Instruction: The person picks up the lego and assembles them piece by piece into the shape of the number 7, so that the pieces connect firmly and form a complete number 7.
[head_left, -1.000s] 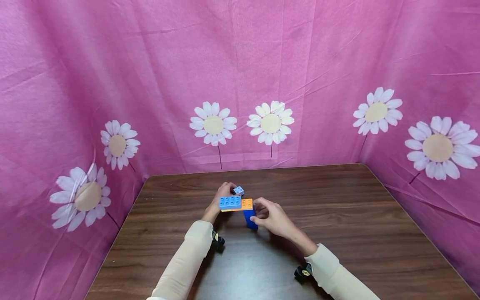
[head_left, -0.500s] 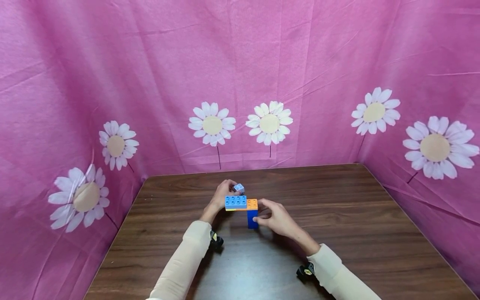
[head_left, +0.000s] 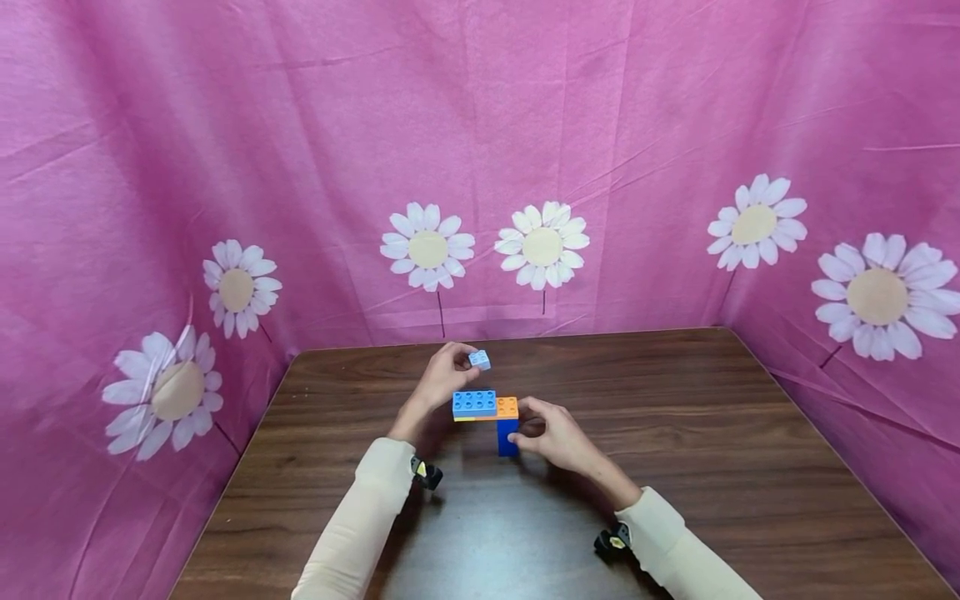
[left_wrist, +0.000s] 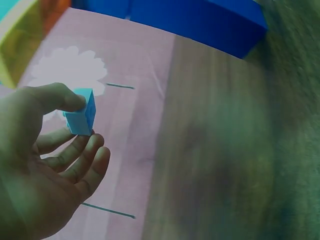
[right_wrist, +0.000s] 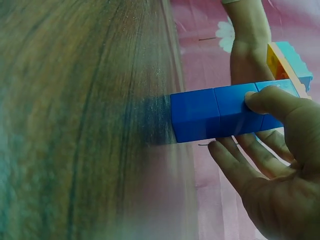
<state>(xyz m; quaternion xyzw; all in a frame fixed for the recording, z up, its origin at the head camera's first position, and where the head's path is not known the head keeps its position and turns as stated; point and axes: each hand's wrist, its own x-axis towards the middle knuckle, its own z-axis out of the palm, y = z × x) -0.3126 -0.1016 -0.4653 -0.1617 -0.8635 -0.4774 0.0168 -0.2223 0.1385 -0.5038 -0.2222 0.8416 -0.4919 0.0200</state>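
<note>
My left hand [head_left: 442,375] pinches a small light blue toy brick [head_left: 479,360] between thumb and fingers, raised behind the built piece. In the left wrist view the brick [left_wrist: 82,112] sits under the thumb tip. My right hand [head_left: 555,435] grips a dark blue column [head_left: 507,437] of three stacked bricks from its right side. The column [right_wrist: 217,112] is upright, its foot at the tabletop. Across its top lies an orange brick [head_left: 507,407], reaching left beyond the column. A blue eight-stud brick [head_left: 474,403] sits on that overhang, and a yellow piece [head_left: 465,419] shows beneath it.
The brown wooden table [head_left: 675,417] spreads around both hands. A pink cloth [head_left: 480,125] with white printed flowers hangs behind it and on both sides. Black wrist cameras [head_left: 429,475] are strapped at both cuffs.
The left hand has moved up and away from the built piece, carrying the light blue brick. The built piece has shifted slightly right and straightened upright, still held by the right hand.
</note>
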